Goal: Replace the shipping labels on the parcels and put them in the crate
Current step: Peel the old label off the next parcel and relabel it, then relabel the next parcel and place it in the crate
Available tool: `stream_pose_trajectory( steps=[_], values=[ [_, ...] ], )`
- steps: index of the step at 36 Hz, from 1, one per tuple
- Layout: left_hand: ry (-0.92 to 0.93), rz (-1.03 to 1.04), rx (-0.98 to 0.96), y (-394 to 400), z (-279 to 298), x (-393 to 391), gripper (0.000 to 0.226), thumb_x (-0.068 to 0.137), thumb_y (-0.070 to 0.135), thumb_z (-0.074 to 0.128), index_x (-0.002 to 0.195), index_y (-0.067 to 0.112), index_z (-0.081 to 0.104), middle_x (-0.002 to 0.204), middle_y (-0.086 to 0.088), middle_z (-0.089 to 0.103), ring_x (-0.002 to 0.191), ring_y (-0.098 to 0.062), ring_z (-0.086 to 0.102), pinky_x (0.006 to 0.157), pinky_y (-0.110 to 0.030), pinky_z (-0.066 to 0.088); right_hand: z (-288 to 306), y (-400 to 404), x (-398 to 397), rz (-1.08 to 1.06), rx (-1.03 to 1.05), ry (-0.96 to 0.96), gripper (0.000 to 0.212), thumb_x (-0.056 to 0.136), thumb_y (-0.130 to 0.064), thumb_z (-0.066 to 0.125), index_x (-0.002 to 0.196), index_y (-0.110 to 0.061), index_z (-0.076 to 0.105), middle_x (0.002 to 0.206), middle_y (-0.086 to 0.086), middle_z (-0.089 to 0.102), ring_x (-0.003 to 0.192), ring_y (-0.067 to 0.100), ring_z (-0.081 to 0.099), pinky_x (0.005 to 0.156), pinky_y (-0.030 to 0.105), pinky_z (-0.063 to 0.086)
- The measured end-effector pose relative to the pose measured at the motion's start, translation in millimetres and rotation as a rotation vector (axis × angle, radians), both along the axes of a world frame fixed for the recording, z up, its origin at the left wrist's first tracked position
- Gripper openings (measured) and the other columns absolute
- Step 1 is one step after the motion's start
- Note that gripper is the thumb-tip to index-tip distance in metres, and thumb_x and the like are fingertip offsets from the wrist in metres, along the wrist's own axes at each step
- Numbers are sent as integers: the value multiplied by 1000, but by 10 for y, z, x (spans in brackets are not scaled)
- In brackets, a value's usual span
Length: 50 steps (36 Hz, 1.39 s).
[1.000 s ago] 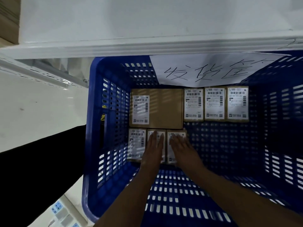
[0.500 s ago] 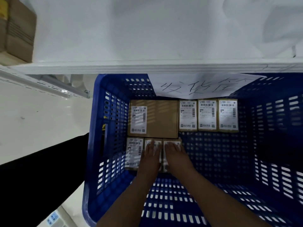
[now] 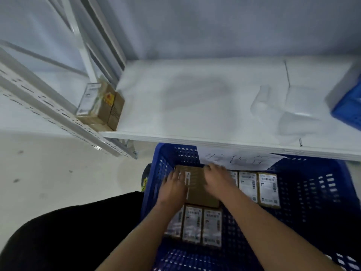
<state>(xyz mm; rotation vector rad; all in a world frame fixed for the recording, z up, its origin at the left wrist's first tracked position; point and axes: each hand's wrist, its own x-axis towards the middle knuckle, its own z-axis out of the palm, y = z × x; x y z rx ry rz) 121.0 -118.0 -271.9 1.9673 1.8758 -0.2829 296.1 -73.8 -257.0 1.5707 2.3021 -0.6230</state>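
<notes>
A blue slotted crate (image 3: 312, 192) stands on the floor under the white table's edge. In it lies a large brown parcel (image 3: 203, 192) with a white label. Three small labelled parcels (image 3: 192, 223) line up in front of it, and more small labelled parcels (image 3: 268, 190) sit to its right. My left hand (image 3: 173, 187) rests flat on the large parcel's left side, over its label. My right hand (image 3: 218, 178) lies on the parcel's right part, fingers bent over its far edge. Both hands are blurred.
A handwritten paper sign (image 3: 240, 159) hangs inside the crate's far wall. On the white table (image 3: 195, 98) are a stack of brown boxes (image 3: 105, 108) at the left, clear plastic wrap (image 3: 273, 112) and a second blue crate (image 3: 347, 108) at the right. Metal rails (image 3: 48, 110) run at the left.
Both hands moved from the front row of small parcels to the large brown parcel behind it. My view has tilted up, showing the tabletop.
</notes>
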Motion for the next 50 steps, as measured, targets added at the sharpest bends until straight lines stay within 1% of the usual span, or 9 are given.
stream_pose_trajectory(
  steps=[13,20,26,31,36,38,42,45,50],
  values=[
    [67,168,316,479,1516,-1071,60,109,37,39,160,13,20,167,-9,22,155,-26,17,126,-42,18,1487,688,-795,132,253,148,50,98,-34,56,140,-9,44,136,10,48,119,28,51,98,38,43],
    [67,295,470,654,1943,-1643,59,103,28,52,156,14,30,160,-10,35,145,-31,35,118,-42,30,1863,1097,-1429,187,304,184,58,99,-39,55,145,-9,39,145,12,43,127,31,48,101,40,45],
    [75,319,529,852,1846,-1977,55,99,20,54,152,10,38,156,-12,39,148,-32,31,121,-42,25,1901,1398,-2013,186,294,257,59,98,-36,56,147,-10,39,149,11,40,131,31,47,98,42,47],
    [86,324,599,1016,1595,-2098,62,90,19,71,147,6,48,150,-16,49,143,-37,41,119,-46,33,1779,1643,-2457,122,254,391,54,99,-37,56,145,-13,43,147,10,44,131,30,48,101,42,45],
    [115,296,641,1220,1390,-2231,78,85,23,76,153,12,39,155,-13,42,147,-34,34,122,-44,26,1630,1926,-2867,-50,174,645,39,97,-34,58,130,-13,56,130,10,60,120,31,56,97,39,48],
    [136,287,631,1304,1330,-2266,85,85,28,78,156,13,34,159,-13,37,150,-33,30,124,-44,24,1563,2040,-2993,-92,150,664,35,97,-34,58,125,-12,57,127,10,60,118,32,57,95,37,49],
    [156,278,610,1416,1253,-2288,90,87,23,74,161,15,23,164,-14,27,153,-33,20,125,-44,18,1481,2209,-3150,-141,101,636,56,102,-35,53,146,-4,39,149,15,44,137,32,43,107,33,37],
    [180,263,592,1445,1212,-2303,93,86,20,75,161,14,21,164,-15,25,153,-34,20,125,-45,15,1366,2307,-3228,-204,62,668,50,102,-38,52,136,-2,49,137,17,54,128,34,50,100,34,41],
    [190,255,591,1438,1179,-2364,94,78,19,82,158,16,33,159,-15,36,145,-45,31,118,-51,32,1286,2358,-3248,-297,19,768,44,99,-39,58,127,-4,55,126,14,61,120,32,56,91,31,43]
  ],
)
